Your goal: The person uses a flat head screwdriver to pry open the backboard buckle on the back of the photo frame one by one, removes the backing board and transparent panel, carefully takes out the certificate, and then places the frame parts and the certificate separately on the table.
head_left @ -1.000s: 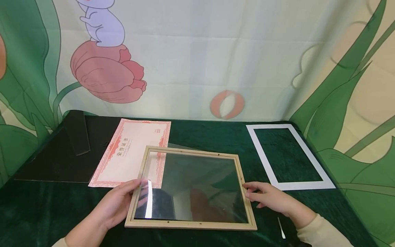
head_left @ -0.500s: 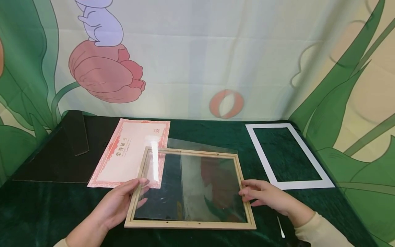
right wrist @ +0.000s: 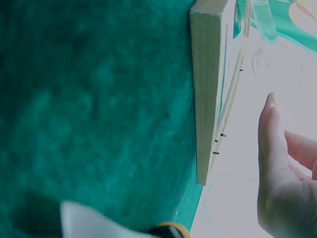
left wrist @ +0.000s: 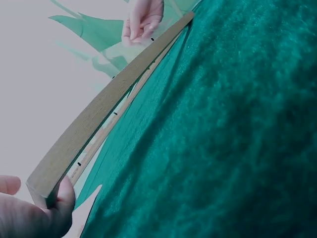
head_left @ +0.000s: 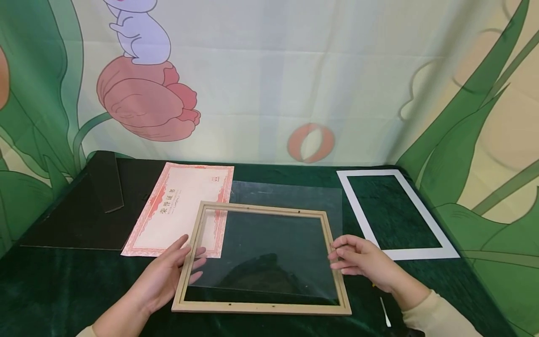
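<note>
A light wooden picture frame [head_left: 261, 307] lies at the front middle of the head view. My left hand [head_left: 162, 276] grips its left side: the fingers curl beneath the bar and show through the opening, while the thumb stands off it. In the left wrist view a finger [left wrist: 65, 201] wraps under the frame's corner. A clear sheet [head_left: 290, 191] shows through the opening and reaches past the far and right bars. My right hand [head_left: 362, 260] is by the right bar, its loosely bent fingertips overlapping the wood. The right wrist view shows its thumb [right wrist: 270, 134] apart from the frame.
A pink-bordered certificate [head_left: 185, 201] lies behind the frame's left side, beside a black backing board [head_left: 76, 224] with its stand leg [head_left: 104, 180]. On the right lies a white mat [head_left: 417, 254]. A thin white stick [head_left: 384, 311] lies near my right wrist.
The clear sheet has slid away and to the right, coming farther out past the frame's far bar. My left thumb has lifted off the frame and my right fingers have loosened.
</note>
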Demonstrator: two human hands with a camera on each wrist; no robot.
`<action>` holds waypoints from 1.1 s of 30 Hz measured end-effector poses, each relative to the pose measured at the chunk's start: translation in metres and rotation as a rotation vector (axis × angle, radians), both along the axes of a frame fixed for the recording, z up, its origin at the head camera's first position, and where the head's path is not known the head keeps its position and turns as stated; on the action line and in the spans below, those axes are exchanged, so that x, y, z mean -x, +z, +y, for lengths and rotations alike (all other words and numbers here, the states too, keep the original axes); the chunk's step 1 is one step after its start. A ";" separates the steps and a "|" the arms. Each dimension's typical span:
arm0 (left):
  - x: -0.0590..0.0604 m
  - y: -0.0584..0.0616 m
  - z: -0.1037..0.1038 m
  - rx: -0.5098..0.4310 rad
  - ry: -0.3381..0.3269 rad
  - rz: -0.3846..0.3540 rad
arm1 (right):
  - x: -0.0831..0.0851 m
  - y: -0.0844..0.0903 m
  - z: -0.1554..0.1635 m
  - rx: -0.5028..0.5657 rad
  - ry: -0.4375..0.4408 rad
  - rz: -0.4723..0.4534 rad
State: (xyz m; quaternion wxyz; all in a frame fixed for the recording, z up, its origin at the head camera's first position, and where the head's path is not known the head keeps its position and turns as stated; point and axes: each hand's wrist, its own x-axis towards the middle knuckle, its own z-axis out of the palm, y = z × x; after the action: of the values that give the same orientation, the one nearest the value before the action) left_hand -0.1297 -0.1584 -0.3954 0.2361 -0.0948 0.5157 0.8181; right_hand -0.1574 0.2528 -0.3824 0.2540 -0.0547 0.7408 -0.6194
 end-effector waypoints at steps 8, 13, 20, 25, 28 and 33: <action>0.001 -0.001 0.001 0.070 -0.001 -0.003 | -0.003 0.010 0.009 -0.024 -0.057 0.058; 0.001 0.000 0.006 0.139 0.051 -0.011 | -0.005 0.012 0.020 0.010 -0.080 0.064; -0.002 0.001 0.012 -0.021 0.030 0.004 | -0.008 0.012 0.042 0.079 -0.183 0.054; -0.003 0.002 0.013 -0.156 0.023 0.008 | -0.009 0.010 0.049 0.115 -0.208 0.061; -0.004 0.003 0.012 -0.219 0.018 0.007 | -0.010 0.010 0.051 0.128 -0.230 0.065; -0.005 0.003 0.009 -0.288 0.010 0.029 | -0.012 0.010 0.056 0.222 -0.227 0.056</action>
State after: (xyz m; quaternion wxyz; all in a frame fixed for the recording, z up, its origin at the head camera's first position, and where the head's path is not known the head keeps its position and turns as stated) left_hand -0.1245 -0.1495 -0.3924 0.2355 -0.0506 0.3960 0.8861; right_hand -0.1451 0.3084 -0.3724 0.1539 -0.0160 0.6759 -0.7205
